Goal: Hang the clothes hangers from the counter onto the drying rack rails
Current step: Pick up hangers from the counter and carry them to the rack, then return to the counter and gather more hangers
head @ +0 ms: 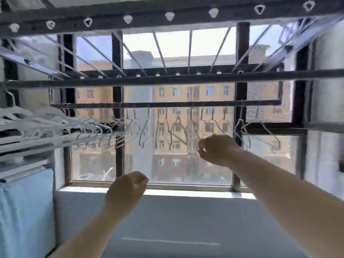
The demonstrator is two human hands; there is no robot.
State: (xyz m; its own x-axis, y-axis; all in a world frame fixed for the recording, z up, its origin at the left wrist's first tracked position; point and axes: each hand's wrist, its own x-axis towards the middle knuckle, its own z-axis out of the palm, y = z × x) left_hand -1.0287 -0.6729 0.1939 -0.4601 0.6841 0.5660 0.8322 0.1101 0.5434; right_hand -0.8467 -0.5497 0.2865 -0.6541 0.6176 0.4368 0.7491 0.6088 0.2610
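A dark drying rack rail (167, 104) runs across the window. Several thin wire hangers (176, 127) hang from it. A dense bundle of white hangers (37, 123) hangs at the left. My right hand (216, 149) is raised just under the hangers near the rail's right half; its fingers are loosely curled and I see nothing between them. My left hand (126, 190) is lower and to the left, over the grey counter (167, 220), fingers loosely curled and holding nothing. The view is blurred.
More rack bars cross overhead, one thick bar (167, 79) and a top beam with white clips (169, 15). The window frame (119, 146) stands behind. A light blue cloth (26, 202) hangs at the left. A white wall (323, 155) closes the right.
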